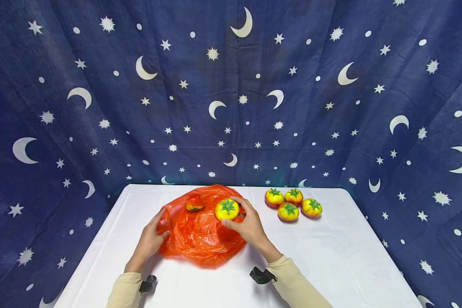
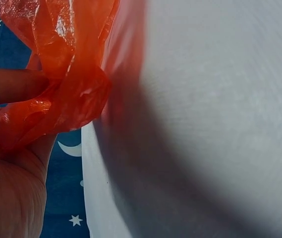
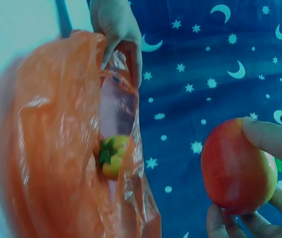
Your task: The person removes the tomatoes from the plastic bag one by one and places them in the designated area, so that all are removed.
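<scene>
A thin red plastic bag [image 1: 200, 244] lies spread on the white table. My left hand [image 1: 148, 239] grips its left edge; in the left wrist view the film [image 2: 76, 94] is bunched between thumb and fingers. My right hand [image 1: 252, 224] holds a yellow-and-red tomato [image 1: 226, 210] with a green star-shaped calyx above the bag's right part. In the right wrist view, that tomato [image 3: 235, 168] is outside the bag, apart from its gaping mouth. Another tomato [image 3: 113, 157] shows inside the bag through the opening. In the head view, a tomato [image 1: 194, 204] sits at the bag's back left.
Several more tomatoes [image 1: 288, 212] stand grouped on the table at the back right, calyxes up. The white table [image 1: 354, 261] ends at a dark blue curtain [image 1: 192, 115] with moons and stars, which hangs behind and at both sides.
</scene>
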Available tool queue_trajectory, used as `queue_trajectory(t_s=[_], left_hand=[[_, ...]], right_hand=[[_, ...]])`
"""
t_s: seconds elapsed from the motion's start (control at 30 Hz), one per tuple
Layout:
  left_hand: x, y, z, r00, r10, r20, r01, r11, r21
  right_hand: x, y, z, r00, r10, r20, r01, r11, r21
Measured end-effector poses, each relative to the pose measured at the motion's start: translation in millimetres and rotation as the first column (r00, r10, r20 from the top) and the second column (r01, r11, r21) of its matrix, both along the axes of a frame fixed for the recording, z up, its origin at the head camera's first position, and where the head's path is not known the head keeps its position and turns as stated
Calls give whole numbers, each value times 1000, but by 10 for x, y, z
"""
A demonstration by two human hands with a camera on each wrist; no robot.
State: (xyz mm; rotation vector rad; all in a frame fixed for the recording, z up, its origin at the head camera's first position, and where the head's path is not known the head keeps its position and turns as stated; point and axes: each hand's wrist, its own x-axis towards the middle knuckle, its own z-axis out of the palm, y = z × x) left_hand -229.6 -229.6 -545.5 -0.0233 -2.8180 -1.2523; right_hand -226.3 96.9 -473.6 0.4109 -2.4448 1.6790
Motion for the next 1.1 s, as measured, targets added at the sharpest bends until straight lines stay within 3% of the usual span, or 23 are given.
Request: queue_trajectory(t_s=[1.1], left_hand=[[-25, -1, 15, 998, -23, -57, 23, 1000, -4]], right_hand=[[70, 806, -480, 987, -141, 74, 138, 989, 45]])
